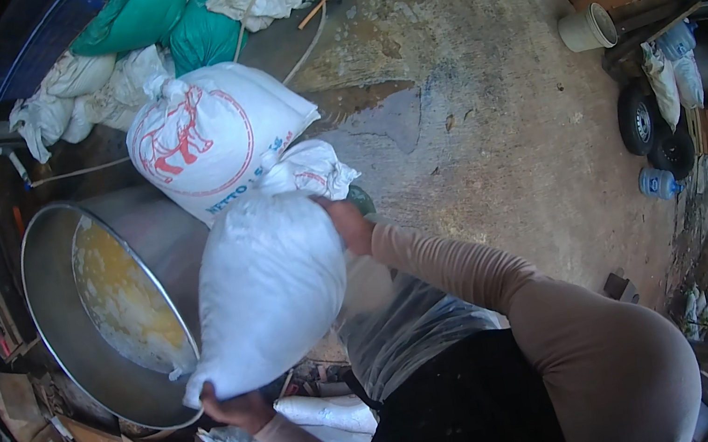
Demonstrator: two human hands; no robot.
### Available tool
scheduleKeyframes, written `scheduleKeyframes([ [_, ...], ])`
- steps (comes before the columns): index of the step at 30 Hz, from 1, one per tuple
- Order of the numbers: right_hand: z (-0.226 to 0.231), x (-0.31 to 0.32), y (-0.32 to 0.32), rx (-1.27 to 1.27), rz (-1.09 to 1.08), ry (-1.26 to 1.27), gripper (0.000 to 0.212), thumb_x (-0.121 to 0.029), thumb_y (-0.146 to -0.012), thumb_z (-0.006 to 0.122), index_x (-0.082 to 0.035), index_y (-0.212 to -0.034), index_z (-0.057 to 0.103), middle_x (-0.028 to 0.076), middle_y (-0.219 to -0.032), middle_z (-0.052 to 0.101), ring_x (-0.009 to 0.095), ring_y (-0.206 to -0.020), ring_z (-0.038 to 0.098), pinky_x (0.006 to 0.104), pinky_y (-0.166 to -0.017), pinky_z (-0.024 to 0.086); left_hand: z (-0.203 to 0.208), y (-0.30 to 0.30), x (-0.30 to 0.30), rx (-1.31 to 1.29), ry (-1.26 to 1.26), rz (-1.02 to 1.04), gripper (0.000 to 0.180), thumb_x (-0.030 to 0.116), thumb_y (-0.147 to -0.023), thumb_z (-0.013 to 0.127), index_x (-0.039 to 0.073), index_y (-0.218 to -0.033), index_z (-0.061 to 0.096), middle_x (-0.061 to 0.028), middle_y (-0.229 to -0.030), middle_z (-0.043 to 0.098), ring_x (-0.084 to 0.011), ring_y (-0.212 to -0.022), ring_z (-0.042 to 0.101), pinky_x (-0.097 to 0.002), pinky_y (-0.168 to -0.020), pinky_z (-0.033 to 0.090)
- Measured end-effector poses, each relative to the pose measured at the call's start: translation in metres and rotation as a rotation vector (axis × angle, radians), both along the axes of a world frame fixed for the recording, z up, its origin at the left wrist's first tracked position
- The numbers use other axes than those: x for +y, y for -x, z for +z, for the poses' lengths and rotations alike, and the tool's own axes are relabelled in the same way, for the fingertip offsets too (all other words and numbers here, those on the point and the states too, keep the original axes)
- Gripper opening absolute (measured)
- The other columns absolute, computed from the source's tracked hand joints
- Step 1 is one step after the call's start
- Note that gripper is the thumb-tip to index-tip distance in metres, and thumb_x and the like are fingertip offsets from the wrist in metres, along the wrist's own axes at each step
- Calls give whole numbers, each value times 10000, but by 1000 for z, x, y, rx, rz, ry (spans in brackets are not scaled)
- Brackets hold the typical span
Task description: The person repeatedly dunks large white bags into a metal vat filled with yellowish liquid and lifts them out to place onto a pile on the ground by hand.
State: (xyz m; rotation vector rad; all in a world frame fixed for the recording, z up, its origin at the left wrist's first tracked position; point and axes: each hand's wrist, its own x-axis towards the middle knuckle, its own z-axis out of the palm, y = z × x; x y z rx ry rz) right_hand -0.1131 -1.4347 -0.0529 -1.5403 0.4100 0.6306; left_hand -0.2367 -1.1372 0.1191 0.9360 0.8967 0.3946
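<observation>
Pouring step: left hand point(233, 405) clamps the white sack point(266, 284) at its bottom corner, right hand point(347, 222) pinches its neck — next, tip toward the steel vat point(59, 320).

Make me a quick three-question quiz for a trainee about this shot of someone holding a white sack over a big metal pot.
1. True or false: the white sack is lying flat on the concrete floor.
2. Which hand grips the sack's lower corner by the rim of the metal pot? A) left hand B) right hand C) neither
3. Fill in: the liquid in the pot looks ____ in colour.

Key
1. False: both hands hold it up, tilted beside the pot.
2. A: the left hand is at the bottom corner, the right hand near the tied top.
3. Yellow.
</observation>
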Motion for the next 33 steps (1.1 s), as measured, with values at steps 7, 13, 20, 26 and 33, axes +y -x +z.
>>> scheduleKeyframes([
  [7, -5, -100, -104, 106, -479, -67, 437, -275, -787, 730, 30, -1088, 647, 85, -997, 669, 198, -849, 605, 349, -803, 483, -222, -68, -77, 24, 5, -97, 472, 232, -710, 603, 40, -1140, 586, -117, -1175, 600, -295, -1150, 541, -448, -1028, 411],
  [13, -37, -118, -166, -81, -188, 307, 501, -266, -718, 739, 25, -1115, 643, 135, -1004, 694, 239, -907, 651, 355, -827, 498, -366, -47, -158, 131, 697, -253, 513, 238, -820, 595, 112, -1312, 526, -51, -1265, 571, -237, -1185, 520, -381, -1036, 361],
  [20, -128, -117, -169, -165, 586, 869, 677, -339, -676, 682, -16, -1254, 543, 243, -1027, 674, 380, -998, 652, 433, -882, 522, -349, 119, -65, 436, -134, -1008, 317, 107, -910, 580, 35, -1217, 615, -111, -1255, 610, -248, -1182, 558, -365, -998, 441],
  [26, -187, -172, -204, -306, 649, 872, 722, -301, -653, 699, -2, -1278, 497, 227, -950, 685, 391, -917, 664, 464, -831, 525, -199, 260, -9, 1247, 212, -616, 409, 330, -901, 556, 128, -1256, 582, -49, -1189, 637, -247, -1008, 614, -427, -852, 468],
  [33, -191, -154, -183, -357, 404, 869, 833, -244, -785, 651, 28, -1445, 221, 301, -1112, 600, 422, -967, 631, 490, -840, 516, -187, 202, -25, 915, -25, -693, 310, 198, -901, 562, 56, -1157, 663, -79, -1041, 659, -184, -967, 607, -331, -841, 485],
])
